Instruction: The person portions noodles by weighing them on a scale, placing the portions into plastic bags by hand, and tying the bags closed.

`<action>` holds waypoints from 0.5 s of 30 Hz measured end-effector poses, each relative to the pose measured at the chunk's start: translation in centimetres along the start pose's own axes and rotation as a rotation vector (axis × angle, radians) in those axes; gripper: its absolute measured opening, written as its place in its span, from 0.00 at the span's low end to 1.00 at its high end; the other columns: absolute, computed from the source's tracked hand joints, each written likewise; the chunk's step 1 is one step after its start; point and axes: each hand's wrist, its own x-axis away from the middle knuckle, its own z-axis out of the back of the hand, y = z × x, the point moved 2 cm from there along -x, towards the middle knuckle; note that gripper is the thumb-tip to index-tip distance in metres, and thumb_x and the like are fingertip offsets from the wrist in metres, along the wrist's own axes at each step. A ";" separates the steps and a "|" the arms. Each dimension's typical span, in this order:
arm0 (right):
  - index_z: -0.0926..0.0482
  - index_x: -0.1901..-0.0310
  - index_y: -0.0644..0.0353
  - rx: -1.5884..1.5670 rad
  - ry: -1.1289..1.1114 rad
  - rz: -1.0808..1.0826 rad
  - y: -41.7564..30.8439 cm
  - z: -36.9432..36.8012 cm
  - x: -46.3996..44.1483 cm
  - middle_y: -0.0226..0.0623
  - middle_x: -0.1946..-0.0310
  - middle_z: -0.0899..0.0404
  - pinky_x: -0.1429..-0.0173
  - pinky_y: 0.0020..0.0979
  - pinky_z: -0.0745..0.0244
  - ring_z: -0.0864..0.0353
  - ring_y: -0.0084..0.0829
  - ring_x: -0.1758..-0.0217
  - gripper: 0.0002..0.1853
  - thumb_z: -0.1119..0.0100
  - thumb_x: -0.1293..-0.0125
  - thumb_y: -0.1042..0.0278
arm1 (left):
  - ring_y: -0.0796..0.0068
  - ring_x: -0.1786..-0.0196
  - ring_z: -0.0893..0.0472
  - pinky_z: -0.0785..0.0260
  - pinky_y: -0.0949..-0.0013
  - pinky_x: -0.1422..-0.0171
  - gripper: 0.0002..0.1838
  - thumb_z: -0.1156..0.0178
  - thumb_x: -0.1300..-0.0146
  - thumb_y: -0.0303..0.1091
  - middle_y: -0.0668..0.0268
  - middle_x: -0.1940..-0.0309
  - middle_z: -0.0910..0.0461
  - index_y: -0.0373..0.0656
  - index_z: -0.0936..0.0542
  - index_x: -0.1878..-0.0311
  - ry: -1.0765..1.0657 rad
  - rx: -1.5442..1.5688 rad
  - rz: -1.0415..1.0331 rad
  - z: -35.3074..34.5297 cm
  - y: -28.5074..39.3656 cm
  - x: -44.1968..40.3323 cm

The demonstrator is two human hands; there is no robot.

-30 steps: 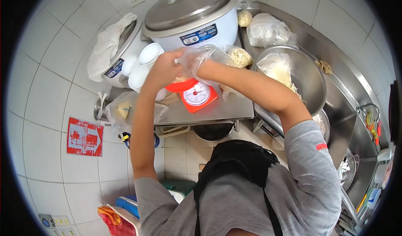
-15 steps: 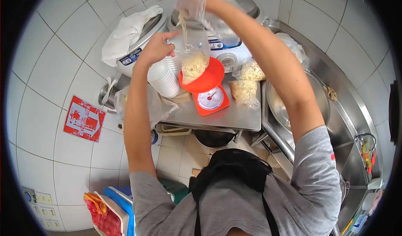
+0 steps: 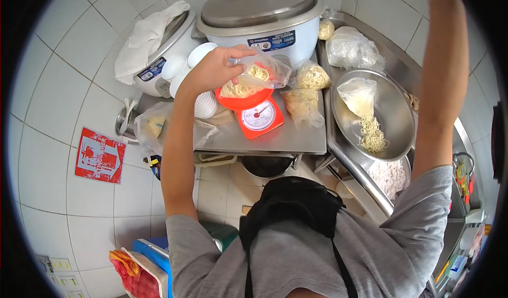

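Observation:
My left hand (image 3: 219, 69) is at a clear plastic bag (image 3: 278, 71) of pale noodles (image 3: 241, 89), its fingers curled at the bag's near edge. The bag lies tilted on the red pan (image 3: 248, 103) of a kitchen scale (image 3: 259, 118), whose round white dial faces me. My right forearm (image 3: 442, 81) reaches up along the right side, and the hand is cut off by the top edge. Below and left of that forearm, a steel bowl (image 3: 344, 120) holds an open bag (image 3: 360, 96) with loose noodles (image 3: 373, 136) spilling from it.
White foam bowls (image 3: 205, 105) are stacked left of the scale. Behind stand a large rice cooker (image 3: 301, 36) and another under a white cloth (image 3: 140, 46). Filled noodle bags (image 3: 302, 106) lie right of the scale. A tray of pale shreds (image 3: 389, 176) sits below the steel bowl.
My right hand has swung from above the bag to the upper right, out of frame. The bag has gone from upright to tilted on the pan. My left hand stays close to it.

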 end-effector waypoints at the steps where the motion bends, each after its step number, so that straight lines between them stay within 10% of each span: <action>1: 0.21 0.58 0.56 -0.078 -0.032 -0.027 0.3 0.5 1.9 0.36 0.65 0.19 0.55 0.34 0.28 0.22 0.30 0.63 0.12 0.45 0.41 0.62 | 0.83 0.75 0.27 0.32 0.78 0.67 0.20 0.46 0.42 0.26 0.55 0.42 0.31 0.42 0.26 0.45 0.017 0.002 0.000 -0.3 0.2 0.2; 9: 0.20 0.63 0.64 -0.407 -0.446 -0.808 8.2 -11.2 19.4 0.30 0.76 0.23 0.67 0.25 0.28 0.25 0.20 0.74 0.11 0.45 0.45 0.68 | 0.83 0.72 0.27 0.34 0.80 0.67 0.13 0.44 0.41 0.30 0.57 0.36 0.37 0.45 0.20 0.52 0.182 -0.268 -0.027 -2.3 2.7 3.3; 15: 0.19 0.71 0.63 -0.220 -0.824 -0.640 7.6 -19.0 27.9 0.48 0.76 0.22 0.60 0.34 0.27 0.20 0.40 0.71 0.11 0.44 0.50 0.64 | 0.83 0.72 0.27 0.34 0.80 0.66 0.14 0.43 0.41 0.32 0.57 0.36 0.37 0.44 0.20 0.51 0.350 -0.272 0.012 -3.9 4.1 4.6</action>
